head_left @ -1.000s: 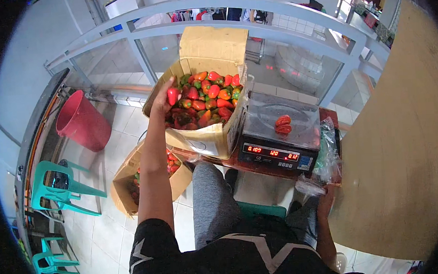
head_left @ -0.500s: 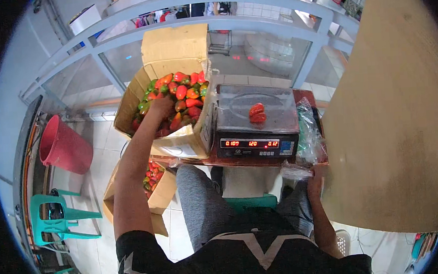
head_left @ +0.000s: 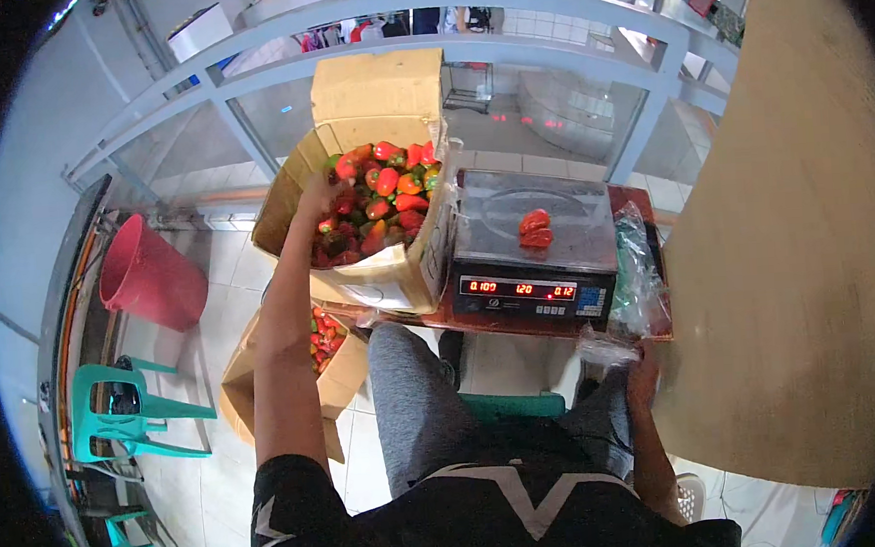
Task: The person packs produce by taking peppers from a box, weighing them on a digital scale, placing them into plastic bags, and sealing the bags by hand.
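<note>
My left hand (head_left: 321, 195) reaches into an open cardboard box (head_left: 378, 277) full of red, orange and green peppers (head_left: 383, 202); whether it grips one I cannot tell. A digital scale (head_left: 531, 253) stands right of the box, with two red peppers (head_left: 535, 229) on its pan. My right hand (head_left: 642, 371) rests low at the table's front right corner, closed on the edge of a clear plastic bag (head_left: 629, 297) that lies beside the scale.
A second cardboard box with peppers (head_left: 313, 366) sits on the floor below the table. A red bucket (head_left: 147, 276) and teal plastic chairs (head_left: 125, 413) stand at left. A large tan board (head_left: 797, 251) fills the right. Metal railings run behind.
My left hand went from holding a red pepper at the box's left rim to reaching down among the peppers. The view shifted; the scale still carries red peppers.
</note>
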Action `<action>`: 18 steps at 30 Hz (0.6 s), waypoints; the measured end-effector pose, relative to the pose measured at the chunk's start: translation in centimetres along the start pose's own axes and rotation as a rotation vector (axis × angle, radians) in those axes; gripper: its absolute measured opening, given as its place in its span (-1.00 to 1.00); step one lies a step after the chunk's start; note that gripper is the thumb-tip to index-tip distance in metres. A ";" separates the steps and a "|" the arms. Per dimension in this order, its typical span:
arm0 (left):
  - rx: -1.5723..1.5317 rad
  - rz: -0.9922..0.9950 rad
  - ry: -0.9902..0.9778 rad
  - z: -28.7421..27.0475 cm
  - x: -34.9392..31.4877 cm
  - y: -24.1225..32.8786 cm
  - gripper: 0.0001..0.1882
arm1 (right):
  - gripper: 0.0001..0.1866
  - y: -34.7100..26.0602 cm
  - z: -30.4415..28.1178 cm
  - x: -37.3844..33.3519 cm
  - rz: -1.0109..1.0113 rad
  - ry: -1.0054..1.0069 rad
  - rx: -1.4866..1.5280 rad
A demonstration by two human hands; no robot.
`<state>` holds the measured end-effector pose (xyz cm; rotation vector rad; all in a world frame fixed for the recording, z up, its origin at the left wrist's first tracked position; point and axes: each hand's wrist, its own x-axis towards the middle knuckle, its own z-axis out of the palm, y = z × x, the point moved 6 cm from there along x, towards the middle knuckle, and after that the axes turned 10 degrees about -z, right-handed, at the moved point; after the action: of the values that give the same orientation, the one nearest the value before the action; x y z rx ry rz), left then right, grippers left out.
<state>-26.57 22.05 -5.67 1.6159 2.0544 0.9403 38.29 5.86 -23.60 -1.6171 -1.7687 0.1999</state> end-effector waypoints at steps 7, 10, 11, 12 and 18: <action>-0.789 -0.335 0.268 -3.9 1.5 -5.4 -0.78 | -0.73 -4.9 -1.4 1.4 0.048 -0.097 0.058; -1.129 -0.314 0.174 -3.5 2.8 -7.0 -0.82 | -0.75 -3.6 -0.7 1.1 0.051 -0.067 -0.014; -1.259 -0.277 0.185 -3.6 3.1 -7.3 -0.82 | -0.75 -3.7 -0.5 1.2 0.045 -0.073 -0.015; -1.190 -0.277 0.125 -4.2 3.5 -7.6 -0.77 | -0.75 -4.1 -0.5 1.3 -0.008 -0.048 -0.028; 0.260 -0.343 0.434 -1.6 4.1 -2.8 -0.69 | -0.73 -4.5 -1.3 1.4 0.109 -0.041 0.055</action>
<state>-30.74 25.17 -6.01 1.1771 2.7379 0.9921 35.49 5.77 -19.53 -1.6815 -1.6925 0.3320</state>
